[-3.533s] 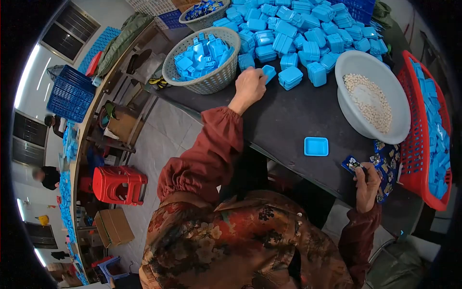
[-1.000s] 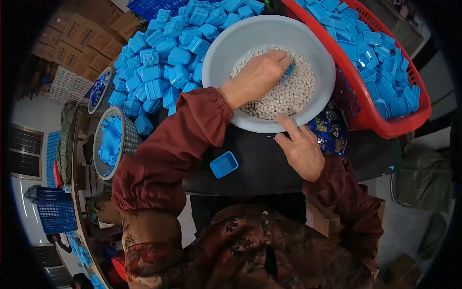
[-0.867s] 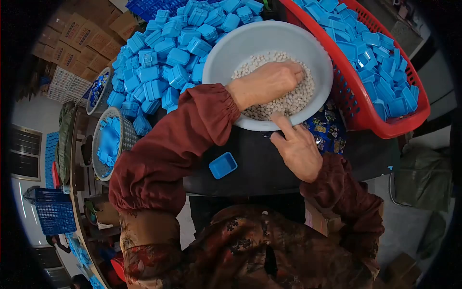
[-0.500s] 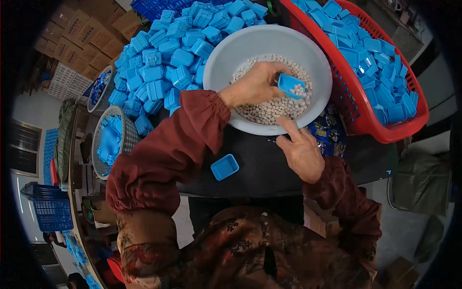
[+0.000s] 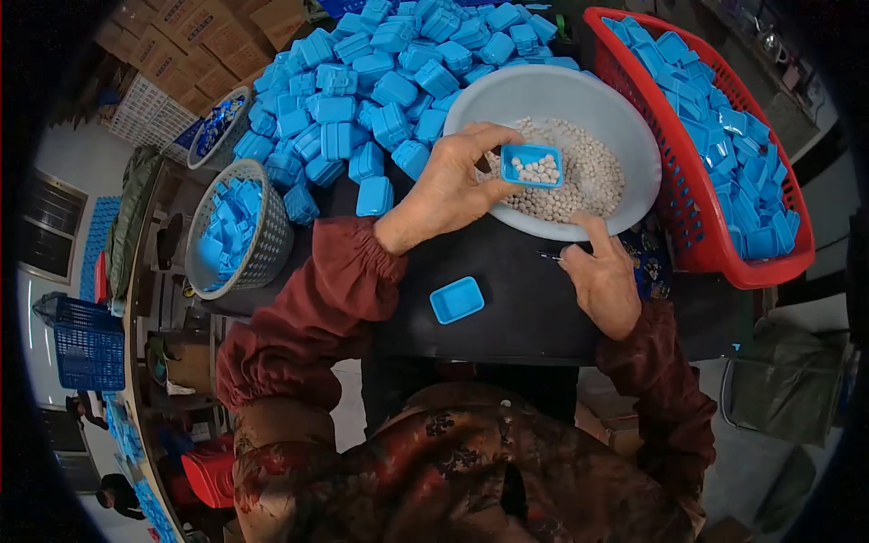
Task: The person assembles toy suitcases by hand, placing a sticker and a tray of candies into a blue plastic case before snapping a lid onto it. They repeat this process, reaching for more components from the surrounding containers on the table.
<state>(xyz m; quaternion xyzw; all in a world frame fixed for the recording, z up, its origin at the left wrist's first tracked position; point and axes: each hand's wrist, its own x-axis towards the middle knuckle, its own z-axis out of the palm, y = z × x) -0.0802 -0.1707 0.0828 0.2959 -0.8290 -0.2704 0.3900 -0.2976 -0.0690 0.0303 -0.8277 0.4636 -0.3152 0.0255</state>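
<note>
My left hand [image 5: 457,181] holds a small blue plastic box [image 5: 532,154] between thumb and fingers, at the left side of a large pale grey bowl [image 5: 484,95]. Several round whitish pellets sit inside the box, and many more pellets [image 5: 593,172] lie in the bowl. At the bowl's near rim, my right hand [image 5: 604,282] has its index finger stretched over the edge and its thumb apart. Nothing shows in its grip; its other fingers are partly hidden. A second blue box [image 5: 457,300], open side up, lies on the dark table in front of me.
Closed blue boxes [image 5: 394,90] form a big pile behind and left of the bowl. A red basket [image 5: 724,258] of blue parts stands on the right. To the left is a grey basket [image 5: 262,240] with blue pieces. Cardboard cartons [image 5: 226,41] are stacked at the far left.
My left hand has brought the box from over the pellets to the bowl's left side, now level with pellets in it. My right hand stays at the near rim. The whole view has shifted.
</note>
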